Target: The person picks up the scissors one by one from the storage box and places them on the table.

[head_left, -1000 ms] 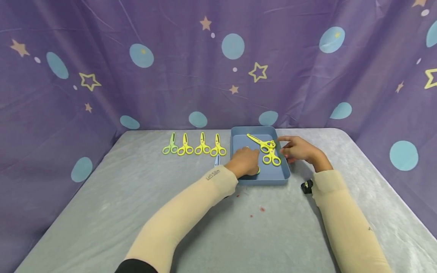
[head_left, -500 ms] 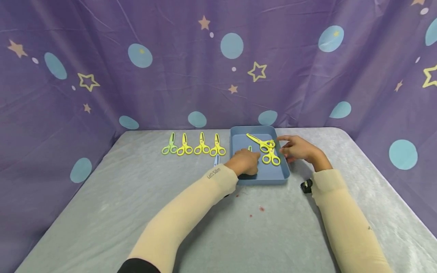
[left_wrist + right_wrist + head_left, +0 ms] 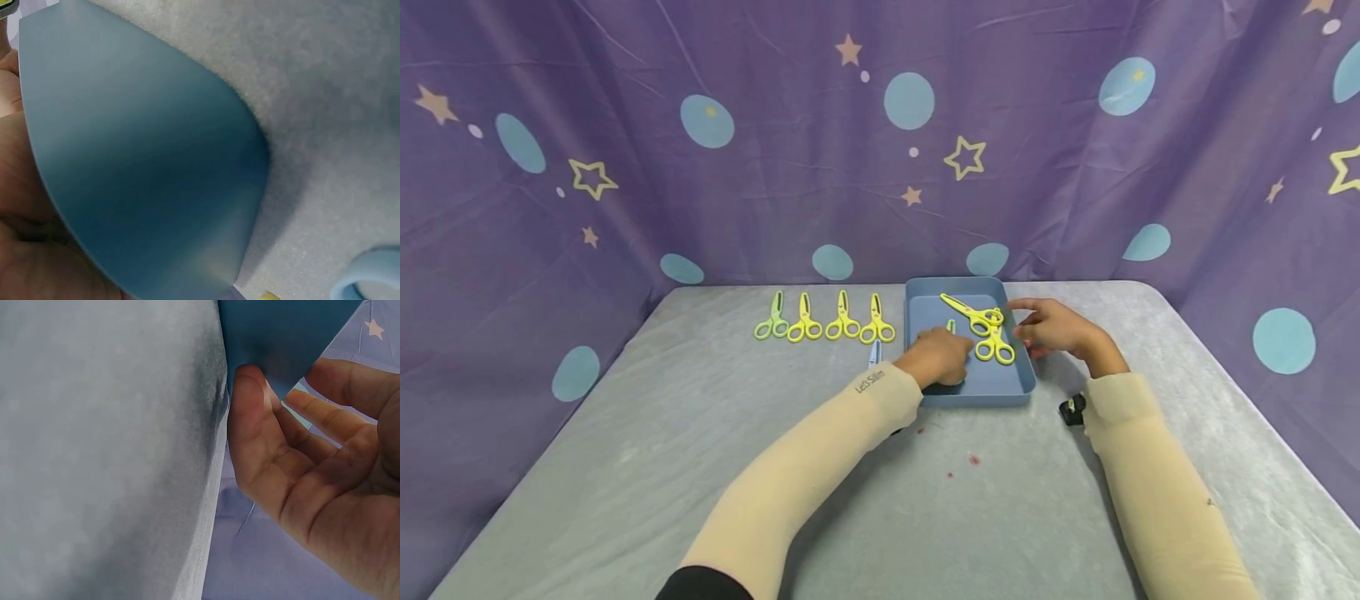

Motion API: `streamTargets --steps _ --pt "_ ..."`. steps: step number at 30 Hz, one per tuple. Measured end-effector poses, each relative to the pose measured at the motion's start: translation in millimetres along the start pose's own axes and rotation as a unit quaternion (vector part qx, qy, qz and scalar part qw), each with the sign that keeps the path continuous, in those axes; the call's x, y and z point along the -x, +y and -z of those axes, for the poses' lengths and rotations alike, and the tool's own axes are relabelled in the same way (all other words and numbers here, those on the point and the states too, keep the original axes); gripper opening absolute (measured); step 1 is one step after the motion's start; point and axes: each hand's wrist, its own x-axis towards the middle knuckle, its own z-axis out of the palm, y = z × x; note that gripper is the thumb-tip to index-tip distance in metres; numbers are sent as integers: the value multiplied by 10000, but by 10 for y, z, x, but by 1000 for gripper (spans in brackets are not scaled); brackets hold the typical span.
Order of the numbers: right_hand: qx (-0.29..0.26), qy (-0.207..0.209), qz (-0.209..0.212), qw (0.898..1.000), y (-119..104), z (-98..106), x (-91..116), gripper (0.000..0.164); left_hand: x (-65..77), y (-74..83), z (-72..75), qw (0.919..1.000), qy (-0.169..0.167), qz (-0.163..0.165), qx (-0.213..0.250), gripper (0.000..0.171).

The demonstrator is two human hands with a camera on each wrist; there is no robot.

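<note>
My left hand (image 3: pixel 940 356) reaches palm down into a blue tray (image 3: pixel 973 401), its fingers curled over a pair of green scissors (image 3: pixel 951 326). Only the tip of those scissors shows; their handles are hidden beneath the hand. In the left wrist view the tray's wall (image 3: pixel 150 125) covers the fingers. My right hand (image 3: pixel 1051 325) is at the tray's right side, loosely bent fingers touching the outer wall near the rim, as the right wrist view also shows. Two pairs of yellow scissors (image 3: pixel 972 314) overlap in the tray's right half.
Left of the tray, a green pair of scissors (image 3: pixel 772 316) and several yellow scissors (image 3: pixel 842 316) lie in a row, blades pointing away. A light blue pair of scissors (image 3: pixel 876 353) lies closer, partly behind the left sleeve. A purple patterned curtain (image 3: pixel 880 167) rises behind the grey-covered table (image 3: pixel 700 433).
The green scissors under my left hand have shifted: their tip now shows beyond the knuckles, and the handle seen earlier is covered. My right hand and the other scissors stay put.
</note>
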Motion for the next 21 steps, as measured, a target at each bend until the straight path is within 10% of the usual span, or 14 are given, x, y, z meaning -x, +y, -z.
streamTargets --steps 21 --pt "-45 58 -5 10000 18 -8 5 61 80 60 74 9947 957 116 345 51"
